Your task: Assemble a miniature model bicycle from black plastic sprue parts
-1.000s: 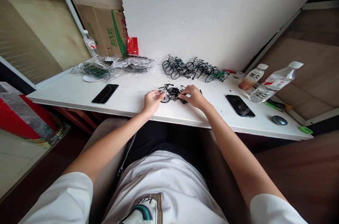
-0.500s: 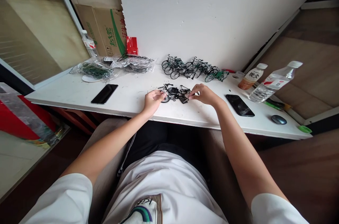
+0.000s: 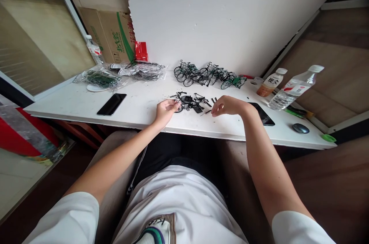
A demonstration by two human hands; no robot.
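My left hand (image 3: 166,111) pinches with thumb and fingers at the left end of a group of black model-bicycle parts; what lies between the fingertips is too small to make out. Just under those fingertips shows a small spoked wheel (image 3: 179,109). Black frame pieces (image 3: 188,99) and a flat dark block (image 3: 197,108) lie between my hands on the table. To the right, my right hand (image 3: 223,106) has its fingers curled around one end of a thin dark rod with a shiny tip (image 3: 205,113), which points left. Short black sticks (image 3: 213,100) lie beside it.
Assembled model bicycles (image 3: 201,73) stand at the back of the white table (image 3: 138,111). Bagged parts (image 3: 102,77) lie at the left. One phone (image 3: 112,104) is left of my hands, another (image 3: 265,115) partly behind my right forearm. Bottles (image 3: 295,87) and a mouse (image 3: 300,128) are right.
My right hand has moved a little right, away from the bicycle parts, and its fingers are now on the thin rod. My left hand stays pinched in place. The view has shifted slightly.
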